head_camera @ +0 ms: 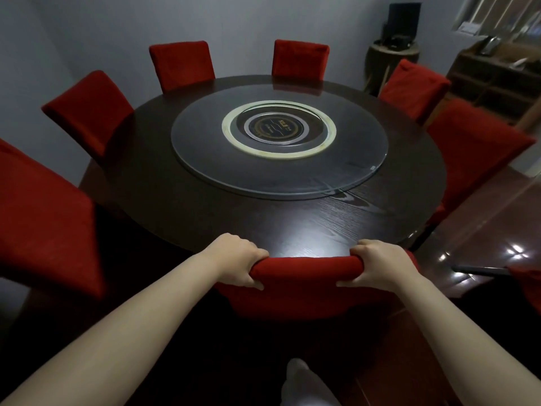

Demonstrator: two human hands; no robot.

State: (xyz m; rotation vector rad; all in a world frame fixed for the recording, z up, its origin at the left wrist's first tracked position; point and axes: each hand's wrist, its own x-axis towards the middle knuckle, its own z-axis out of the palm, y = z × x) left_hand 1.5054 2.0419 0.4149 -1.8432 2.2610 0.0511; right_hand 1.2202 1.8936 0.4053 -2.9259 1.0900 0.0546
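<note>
A red fabric-covered chair [304, 291] stands right in front of me, its back against the near edge of a round dark wooden table [205, 218]. My left hand [238, 260] grips the left end of the chair's top rail, fingers curled over it. My right hand [379, 266] grips the right end the same way. The chair's seat and legs are hidden below its back.
A round glass turntable [351, 159] with a cream ring lies in the table's middle. Several other red chairs [87, 109] ring the table. A wooden shelf unit [494, 83] stands at the far right. Glossy dark floor [483, 230] runs along the right side. A socked foot [301, 379] shows below.
</note>
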